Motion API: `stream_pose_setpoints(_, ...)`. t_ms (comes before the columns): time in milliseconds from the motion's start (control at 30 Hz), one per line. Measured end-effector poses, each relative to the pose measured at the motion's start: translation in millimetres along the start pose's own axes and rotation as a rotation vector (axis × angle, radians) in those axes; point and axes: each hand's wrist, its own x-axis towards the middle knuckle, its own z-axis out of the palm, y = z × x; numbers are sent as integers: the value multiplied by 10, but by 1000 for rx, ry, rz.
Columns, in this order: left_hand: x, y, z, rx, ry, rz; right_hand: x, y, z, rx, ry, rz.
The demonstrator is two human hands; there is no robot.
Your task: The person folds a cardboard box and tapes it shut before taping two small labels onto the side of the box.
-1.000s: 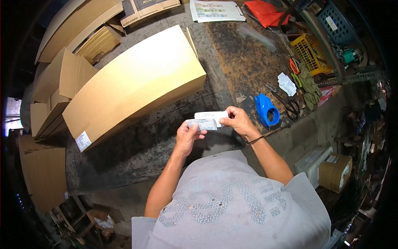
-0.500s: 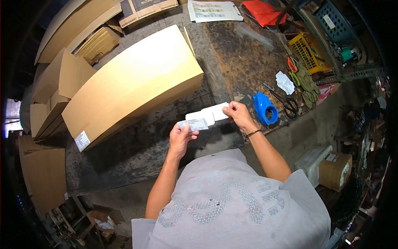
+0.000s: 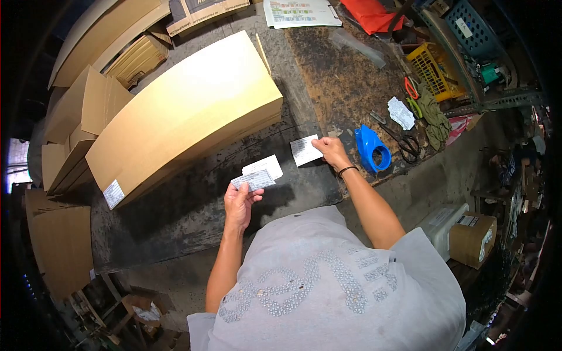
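Observation:
Several small printed labels [image 3: 253, 179] lie fanned in my left hand [image 3: 238, 206], pinched between its thumb and fingers above the dark tabletop. My right hand [image 3: 332, 153] grips other printed labels [image 3: 305, 151] by their right edge, apart from the left bunch. Behind both hands stands a long cardboard box [image 3: 193, 111], with a white label [image 3: 113, 194] on its near left corner. To the right of my right hand sits a blue tape dispenser [image 3: 372, 150].
Black scissors [image 3: 408, 148], a stack of labels [image 3: 401, 113] and a green cloth [image 3: 434, 120] lie at the right. Farther back are a yellow basket [image 3: 432, 70], a red plastic piece [image 3: 370, 16] and printed sheets [image 3: 300, 14]. Open cartons [image 3: 82, 117] stand at the left.
My hands have moved apart, splitting the labels into two bunches. My left hand has shifted left and slightly down, and my right hand slightly up.

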Motion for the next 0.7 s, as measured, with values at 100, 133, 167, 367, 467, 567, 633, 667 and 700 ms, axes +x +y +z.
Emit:
stream_pose_setpoints(100, -15, -13, 28, 8, -13, 2, 25, -13, -39, -48, 27, -8)
stream_pose_setpoints(133, -18, -14, 37, 7, -16, 1, 15, -40, -50, -48, 30, -7)
stream_pose_setpoints(167, -18, -12, 44, 17, -9, 10, 12, -52, -62, -69, 61, -33)
stream_pose_setpoints(367, -15, -27, 113, 57, -9, 24, -109, -191, -152, -418, 186, -290)
stream_pose_setpoints(467, 17, -90, 172, 122, 2, 34, -464, -464, -38, -198, 1, -356)
stream_pose_setpoints(567, 122, -221, 215, 186, 8, 78, -829, -666, 214, 162, -380, -311)
stream_pose_setpoints(633, 134, -261, 302, 263, -8, 181, -850, -646, 363, 282, -423, -320)
stream_pose_setpoints(667, 126, -282, 370, 262, -4, 181, -824, -611, 417, 301, -392, -279)
stream_pose_setpoints(700, 114, -299, 446, 287, 26, 244, -807, -574, 447, 321, -363, -237)
